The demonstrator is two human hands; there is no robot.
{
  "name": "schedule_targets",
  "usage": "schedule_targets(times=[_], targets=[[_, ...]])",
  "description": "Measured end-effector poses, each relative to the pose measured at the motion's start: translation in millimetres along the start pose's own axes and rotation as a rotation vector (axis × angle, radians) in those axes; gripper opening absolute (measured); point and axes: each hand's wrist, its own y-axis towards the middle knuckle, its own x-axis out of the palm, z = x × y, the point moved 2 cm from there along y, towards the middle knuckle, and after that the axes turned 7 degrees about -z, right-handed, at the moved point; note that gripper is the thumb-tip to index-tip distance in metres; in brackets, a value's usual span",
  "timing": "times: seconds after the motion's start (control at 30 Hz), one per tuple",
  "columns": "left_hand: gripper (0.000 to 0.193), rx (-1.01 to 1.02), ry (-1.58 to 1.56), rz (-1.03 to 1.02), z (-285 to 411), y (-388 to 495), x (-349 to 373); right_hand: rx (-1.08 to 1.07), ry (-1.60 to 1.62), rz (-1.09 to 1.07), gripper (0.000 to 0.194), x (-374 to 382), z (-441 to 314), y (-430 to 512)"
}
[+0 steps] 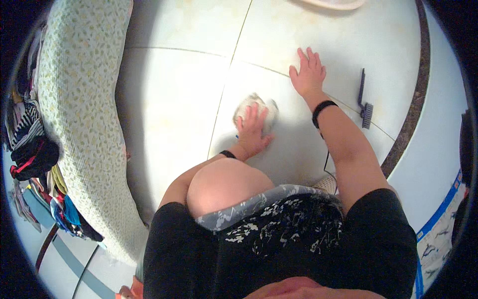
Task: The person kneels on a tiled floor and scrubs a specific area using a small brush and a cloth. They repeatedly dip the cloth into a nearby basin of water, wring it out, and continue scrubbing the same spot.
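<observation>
My left hand point(254, 127) holds a crumpled whitish cloth point(242, 108) down against the floor, its fingers spread across the top. Both the hand and the cloth are somewhat blurred. To the upper right, my right hand point(309, 73) rests on a pale floor tile point(276, 86) with fingers apart and nothing in it. A dark band circles each wrist. Right of that hand lies a scrub brush point(367, 116) with grey bristles and a thin dark handle.
A bed or couch with a flower-patterned cover point(82, 112) runs along the left, with piled clothes point(35, 157) beyond it. At the top sits the rim of a pale basin-like object point(332, 4). A dark baseboard point(420, 74) borders the wall at right. My bare knee point(227, 183) is close by.
</observation>
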Motion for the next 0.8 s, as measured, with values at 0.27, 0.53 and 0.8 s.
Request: schedule_targets(times=[0.27,0.53,0.8], targets=[[0.085,-0.129,0.143,0.663,-117.9,11.8,-99.5,0.400,-0.127,0.162,0.067,-78.7,134.9,-41.5],[0.112,-0.408,0.327,0.069,-141.7,30.1,-107.1,0.176,-0.075,-0.192,0.021,-39.0,146.5,-39.1],[0.124,-0.421,0.337,-0.001,-139.4,30.6,-104.5,-0.820,-0.029,-0.053,0.023,-32.6,-20.6,-55.6]])
